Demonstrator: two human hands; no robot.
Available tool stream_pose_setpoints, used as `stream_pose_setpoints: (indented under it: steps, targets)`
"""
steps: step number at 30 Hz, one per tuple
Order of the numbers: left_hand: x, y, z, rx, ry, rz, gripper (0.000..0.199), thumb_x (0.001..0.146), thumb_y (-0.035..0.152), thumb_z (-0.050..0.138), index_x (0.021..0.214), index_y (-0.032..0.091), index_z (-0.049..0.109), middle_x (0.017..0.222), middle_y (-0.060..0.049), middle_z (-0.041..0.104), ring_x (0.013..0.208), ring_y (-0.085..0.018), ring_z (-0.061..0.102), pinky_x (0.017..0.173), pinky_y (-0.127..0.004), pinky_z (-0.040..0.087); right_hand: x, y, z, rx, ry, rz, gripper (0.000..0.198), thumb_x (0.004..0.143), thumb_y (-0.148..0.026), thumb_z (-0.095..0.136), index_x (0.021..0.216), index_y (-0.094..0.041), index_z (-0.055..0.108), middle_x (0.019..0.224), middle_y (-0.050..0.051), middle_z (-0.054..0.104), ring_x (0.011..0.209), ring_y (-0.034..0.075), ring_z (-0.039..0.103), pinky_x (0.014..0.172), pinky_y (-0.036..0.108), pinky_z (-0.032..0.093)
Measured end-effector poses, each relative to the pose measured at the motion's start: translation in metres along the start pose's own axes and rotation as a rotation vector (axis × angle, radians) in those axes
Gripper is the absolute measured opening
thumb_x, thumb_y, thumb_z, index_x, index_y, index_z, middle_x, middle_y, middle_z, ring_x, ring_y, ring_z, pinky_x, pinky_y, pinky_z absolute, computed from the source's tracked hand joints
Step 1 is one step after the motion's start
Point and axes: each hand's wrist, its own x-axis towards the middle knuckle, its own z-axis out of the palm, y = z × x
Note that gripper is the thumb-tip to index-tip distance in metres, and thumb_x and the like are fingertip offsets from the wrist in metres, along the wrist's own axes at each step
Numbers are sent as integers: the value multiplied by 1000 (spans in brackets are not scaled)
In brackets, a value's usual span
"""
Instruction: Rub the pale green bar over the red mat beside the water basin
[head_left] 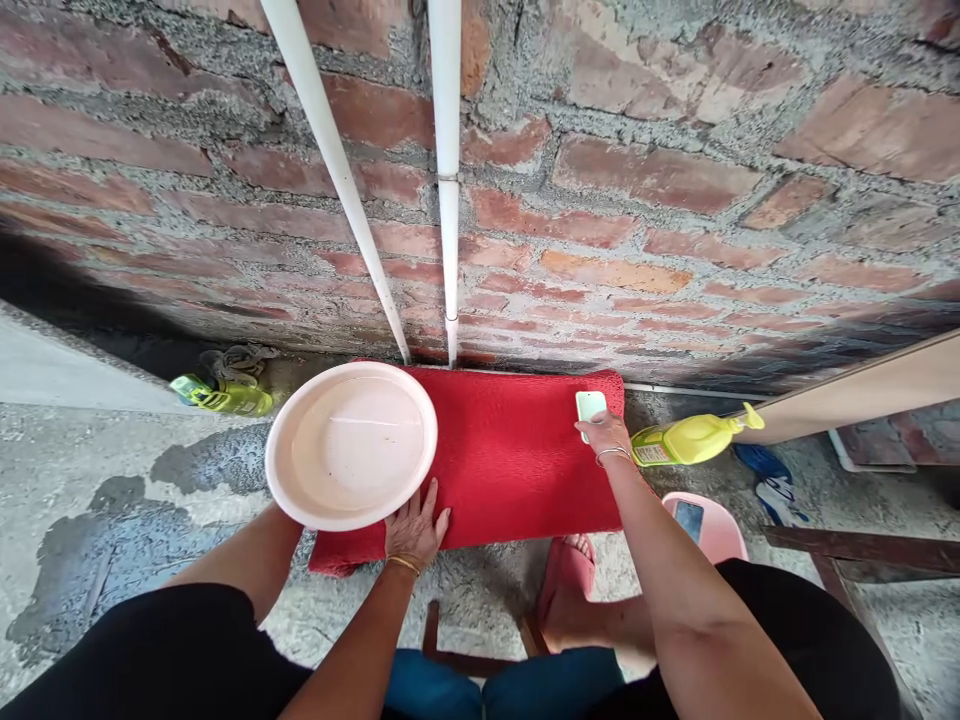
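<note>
My left hand [415, 524] lies flat with fingers spread on the front edge of a red textured cloth [510, 460], right beside a pale pink basin [352, 518]. The basin sits on the left part of the cloth and seems to hold clear water. Toward the right end, my right hand [606, 436] is closed around the lower end of a small pale green, white-edged rectangular block [590, 402]. Its exact kind cannot be made out. The block is on or just above the cloth; the support below is mostly hidden.
A yellow pump bottle [690, 440] is at the right. Below it, a pink tub [724, 520] has a phone [688, 519] in it. A yellow-green bottle [232, 398] is at the left. Two white pipes [447, 200] run down the brick wall [600, 230]. Wet patches mark the concrete floor [225, 510].
</note>
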Motion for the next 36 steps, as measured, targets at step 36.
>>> stream_pose_setpoints:
  steps: [36]
  targets:
    - [1, 1, 0, 11, -7, -2, 57, 84, 47, 40, 135, 20, 43, 131, -18, 49, 117, -35, 44, 99, -59, 23, -1, 30, -7, 70, 108, 131, 48, 67, -54, 62, 96, -16, 61, 94, 13, 59, 85, 22, 58, 73, 32, 40]
